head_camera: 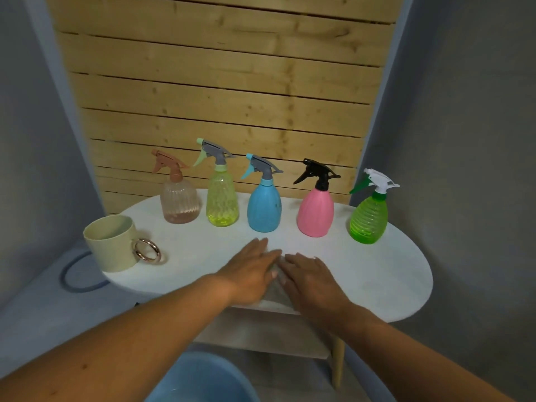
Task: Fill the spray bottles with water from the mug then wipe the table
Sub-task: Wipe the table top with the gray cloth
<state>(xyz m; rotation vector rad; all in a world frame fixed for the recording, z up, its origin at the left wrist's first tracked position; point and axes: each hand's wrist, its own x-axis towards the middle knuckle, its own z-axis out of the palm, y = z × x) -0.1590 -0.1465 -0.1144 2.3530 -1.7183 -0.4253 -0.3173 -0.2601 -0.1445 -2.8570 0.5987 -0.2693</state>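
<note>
White oval table [377, 280], wooden slat wall [226, 82], grey floor [37, 314]

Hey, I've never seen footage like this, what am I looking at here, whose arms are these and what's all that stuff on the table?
This is one picture from a camera worn on a person's head, looking down at their own bare hands. No machine is involved. On the white oval table stand five plastic spray bottles: clear pinkish, yellow, blue, pink and green. A cream mug with a metal ring handle sits at the left. The left hand and right hand press flat on a pale cloth.
</note>
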